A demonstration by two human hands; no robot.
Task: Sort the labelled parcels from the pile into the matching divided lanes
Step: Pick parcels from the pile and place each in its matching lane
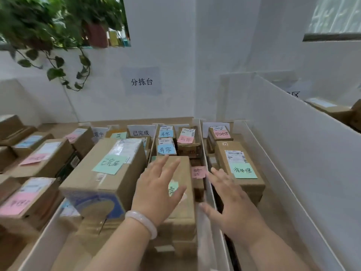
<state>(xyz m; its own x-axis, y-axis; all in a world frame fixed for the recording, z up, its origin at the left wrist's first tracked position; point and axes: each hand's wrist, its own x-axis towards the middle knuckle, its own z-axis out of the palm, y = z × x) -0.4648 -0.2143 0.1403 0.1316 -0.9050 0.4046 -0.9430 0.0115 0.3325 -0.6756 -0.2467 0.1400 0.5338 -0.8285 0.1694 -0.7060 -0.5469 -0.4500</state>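
A brown parcel with a green note (pixel 180 194) lies in the middle lane. My left hand (pixel 156 190), fingers spread and straight, hovers over it and covers part of the note. My right hand (pixel 230 204) is open too, above the white divider (pixel 207 216) between the middle and right lanes. Neither hand holds anything. Behind the parcel sit small boxes with blue notes (pixel 166 149) and a pink note (pixel 186 138). A large box with a green note (pixel 105 173) fills the lane to the left. In the right lane lies a box with a green note (pixel 240 167).
Several pink-labelled parcels (pixel 27 200) are stacked on the left outside the lanes. A tall white partition (pixel 304 145) bounds the right side, with more boxes (pixel 332 109) beyond it. A wall sign (pixel 141 82) and a hanging plant (pixel 48 36) are behind.
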